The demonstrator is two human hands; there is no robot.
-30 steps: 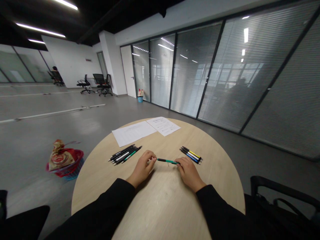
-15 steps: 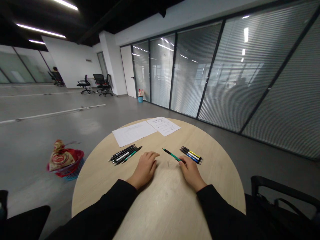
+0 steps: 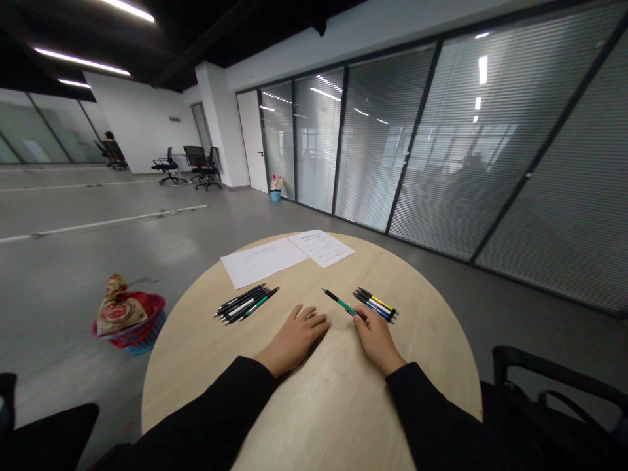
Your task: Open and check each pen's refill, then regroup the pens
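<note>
The hands are apart, both resting low on the pale, wood-grained counter (image 3: pixel 422 347), with black sleeves covering the forearms. The left hand (image 3: pixel 294 340) lies flat and palm down with its fingers spread a little, holding nothing, and its fingertips stop just short of the slim green-and-black pen (image 3: pixel 339 303). The right hand (image 3: pixel 377 341) sits beside it, and its fingertips (image 3: pixel 358 317) cover the pen's lower end, so that end is hidden; whether they grip the pen or only rest on it cannot be made out.

The pen lies alone on the counter, angled between the two hands, its thin metal tip pointing away from the person. To the right, a tight bunch of pens with yellow, blue and white barrels (image 3: pixel 374 304) lies almost touching the right fingers. To the left, a second bunch of black, white and green pens (image 3: pixel 245 303) lies side by side, the barrels overlapping so that their count is hard to tell. Beyond them are two printed paper sheets (image 3: pixel 262 262) (image 3: pixel 321 248), edges meeting, their small text too fine to read. On the floor to the left, a crumpled patterned bag (image 3: pixel 118 306) sits in a red-rimmed basket (image 3: pixel 147 320).
</note>
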